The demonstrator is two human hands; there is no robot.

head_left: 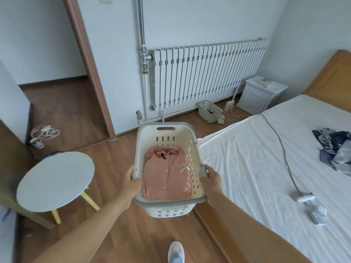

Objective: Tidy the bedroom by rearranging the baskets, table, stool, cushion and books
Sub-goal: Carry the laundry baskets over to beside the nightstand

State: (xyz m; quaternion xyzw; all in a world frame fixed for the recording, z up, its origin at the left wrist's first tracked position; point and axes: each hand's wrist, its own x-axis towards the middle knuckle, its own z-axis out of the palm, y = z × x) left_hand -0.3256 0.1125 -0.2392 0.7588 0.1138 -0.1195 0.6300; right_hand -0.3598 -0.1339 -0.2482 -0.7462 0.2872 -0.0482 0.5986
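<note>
I hold a white laundry basket point(167, 133) with a grey rim above the wooden floor, between the round table and the bed. A folded pink garment point(165, 177) lies inside it. My left hand point(131, 183) grips the left rim and my right hand point(211, 182) grips the right rim. A round white table point(55, 181) with yellow legs stands to the left. A small white basket point(209, 112) sits on the floor under the radiator. Books point(267, 82) lie on the white nightstand point(261, 96) at the back right.
A bed point(266, 168) with a white sheet fills the right side, with a grey cable, a power strip point(313, 211) and crumpled blue cloth point(334, 149) on it. A radiator point(209, 73) runs along the far wall. An open doorway lies at the back left. Cords lie on the floor.
</note>
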